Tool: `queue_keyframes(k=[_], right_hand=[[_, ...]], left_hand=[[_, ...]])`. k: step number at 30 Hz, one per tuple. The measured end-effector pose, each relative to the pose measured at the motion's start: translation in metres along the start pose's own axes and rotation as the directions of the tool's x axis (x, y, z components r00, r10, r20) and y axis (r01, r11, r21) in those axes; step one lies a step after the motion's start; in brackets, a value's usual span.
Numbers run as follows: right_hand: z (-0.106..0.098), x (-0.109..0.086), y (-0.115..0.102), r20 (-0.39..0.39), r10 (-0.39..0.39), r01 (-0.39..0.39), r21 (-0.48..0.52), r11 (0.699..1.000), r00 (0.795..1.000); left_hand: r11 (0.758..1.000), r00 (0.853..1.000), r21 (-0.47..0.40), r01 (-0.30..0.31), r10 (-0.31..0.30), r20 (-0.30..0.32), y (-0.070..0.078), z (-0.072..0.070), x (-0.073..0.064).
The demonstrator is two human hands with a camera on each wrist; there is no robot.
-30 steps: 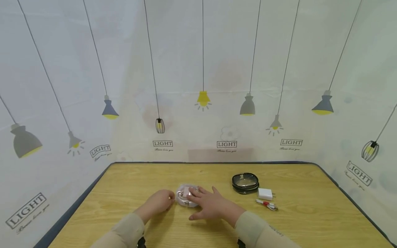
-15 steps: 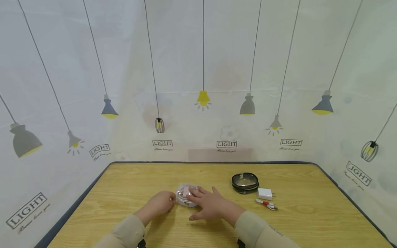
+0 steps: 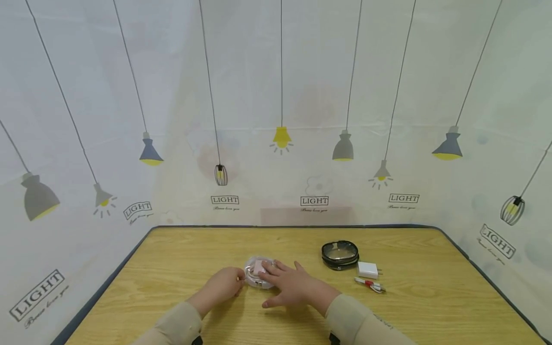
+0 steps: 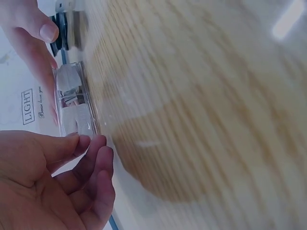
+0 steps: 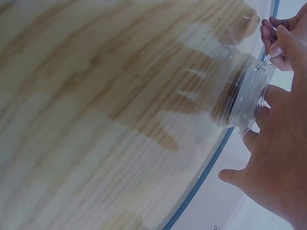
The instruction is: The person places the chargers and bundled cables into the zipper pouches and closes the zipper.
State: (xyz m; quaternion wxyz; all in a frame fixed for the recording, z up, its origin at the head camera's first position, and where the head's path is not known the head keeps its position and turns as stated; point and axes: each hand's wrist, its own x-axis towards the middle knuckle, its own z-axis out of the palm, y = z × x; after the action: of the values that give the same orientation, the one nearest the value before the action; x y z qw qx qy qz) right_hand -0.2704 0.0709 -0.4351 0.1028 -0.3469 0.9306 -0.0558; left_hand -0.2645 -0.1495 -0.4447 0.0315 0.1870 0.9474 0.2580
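A person's left hand (image 3: 223,283) pinches the near-left edge of a clear round case (image 3: 251,277), thumb and fingertips together; exactly which part they hold is too small to tell. The right hand (image 3: 293,286) rests on top of the case from the other side, fingers spread. Inside the case, between the hands, lie a pale block (image 3: 259,266) and a coiled cable. Right of both hands on the wooden table (image 3: 431,297) are a black coil (image 3: 339,264), a white plug (image 3: 367,270) and a red-and-white cable (image 3: 370,284).

The left hand (image 3: 221,286) has dipped very slightly.
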Motion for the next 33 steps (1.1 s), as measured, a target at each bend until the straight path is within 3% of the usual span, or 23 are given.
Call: queue_keyframes(k=[13, 22, 28, 33], right_hand=[[0.004, 0.003, 0.002, 0.005, -0.001, 0.001, 0.002, 1.0, 1.0], [0.003, 0.001, 0.002, 0.018, 0.001, -0.001, 0.014, 1.0, 1.0], [0.004, 0.002, 0.003, 0.002, 0.005, -0.005, 0.012, 1.0, 1.0], [0.003, 0.0, 0.004, -0.016, 0.002, -0.002, 0.031, 1.0, 1.0]], left_hand=[[0.997, 0.999, -0.057, 0.043, -0.044, -0.008, 0.006, 0.004, -0.002], [0.998, 0.998, -0.03, 0.06, -0.06, -0.011, 0.01, 0.008, -0.002], [0.991, 0.996, -0.099, 0.092, -0.092, -0.002, 0.005, 0.009, -0.001], [0.99, 0.993, -0.082, 0.118, -0.119, -0.007, -0.001, 0.008, -0.001]])
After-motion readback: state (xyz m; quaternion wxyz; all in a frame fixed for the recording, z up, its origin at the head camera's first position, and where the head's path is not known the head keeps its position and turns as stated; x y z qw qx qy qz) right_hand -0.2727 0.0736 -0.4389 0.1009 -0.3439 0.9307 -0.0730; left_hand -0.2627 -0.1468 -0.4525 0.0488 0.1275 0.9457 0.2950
